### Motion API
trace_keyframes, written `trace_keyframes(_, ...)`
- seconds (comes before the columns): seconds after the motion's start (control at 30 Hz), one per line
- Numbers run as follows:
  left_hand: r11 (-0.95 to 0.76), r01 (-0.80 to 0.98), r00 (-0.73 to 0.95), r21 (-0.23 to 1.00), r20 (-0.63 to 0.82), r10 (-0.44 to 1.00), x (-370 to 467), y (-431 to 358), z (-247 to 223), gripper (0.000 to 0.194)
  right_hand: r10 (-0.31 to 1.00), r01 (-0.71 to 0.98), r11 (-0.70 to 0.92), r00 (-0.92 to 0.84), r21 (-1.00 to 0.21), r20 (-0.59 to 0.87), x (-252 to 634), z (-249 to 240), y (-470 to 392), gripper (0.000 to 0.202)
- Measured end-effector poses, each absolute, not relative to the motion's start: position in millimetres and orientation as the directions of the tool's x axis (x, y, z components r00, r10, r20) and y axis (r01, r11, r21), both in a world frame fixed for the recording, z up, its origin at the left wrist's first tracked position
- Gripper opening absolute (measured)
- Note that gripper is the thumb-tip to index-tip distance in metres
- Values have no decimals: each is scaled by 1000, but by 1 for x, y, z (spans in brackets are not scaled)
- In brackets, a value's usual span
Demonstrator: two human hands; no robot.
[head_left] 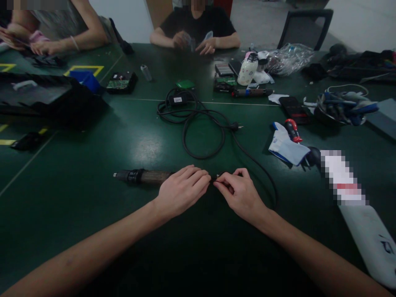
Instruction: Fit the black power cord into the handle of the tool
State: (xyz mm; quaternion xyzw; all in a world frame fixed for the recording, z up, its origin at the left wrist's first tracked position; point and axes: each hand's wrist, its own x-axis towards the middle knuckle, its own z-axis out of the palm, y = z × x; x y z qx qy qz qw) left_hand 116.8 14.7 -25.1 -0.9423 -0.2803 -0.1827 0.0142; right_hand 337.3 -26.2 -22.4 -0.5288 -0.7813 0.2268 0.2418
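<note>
Green tabletop (93,218) carried the lot. Black cable (202,158) lay looped beyond the dark tool (154,177), one run trailing round past its right end. Tool itself lay crosswise on the table, right before me. My left hand (184,185) was closed over its right part, thumb hidden. My right hand (243,194) sat at its right end. White-and-blue glove (287,146): well right of the tool. Red-and-black screwdriver (292,129): same side, slightly farther off. Small dark part (214,177) at tool's right end: pinched in my right fingertips; couldn't tell if joined.
</note>
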Motion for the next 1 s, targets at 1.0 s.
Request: trace_keyframes(1.0, -852, 515, 768, 96, 390, 508, 114, 16, -27, 15, 934, 745, 348, -324, -569, 147, 337, -23, -26, 17)
